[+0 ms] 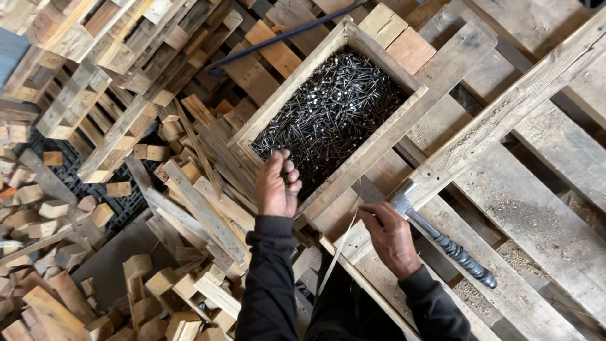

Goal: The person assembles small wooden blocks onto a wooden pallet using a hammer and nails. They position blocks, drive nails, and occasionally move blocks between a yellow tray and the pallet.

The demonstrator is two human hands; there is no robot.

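My left hand (276, 185) hovers at the near corner of a wooden box (391, 126) filled with dark nails (334, 110); its fingers are curled around a few nails. My right hand (390, 237) rests on a pale wooden board (353, 243), fingertips pinching something small that I cannot make out. A hammer (442, 240) with a dark ribbed handle lies on the pallet just right of my right hand, its head close to my fingers. Both sleeves are black.
A long plank (505, 113) runs diagonally over the pallet boards (549, 221) at right. Stacked pallets (107, 57) and heaps of wood blocks and offcuts (69, 252) fill the left. A dark blue bar (278, 39) lies behind the box.
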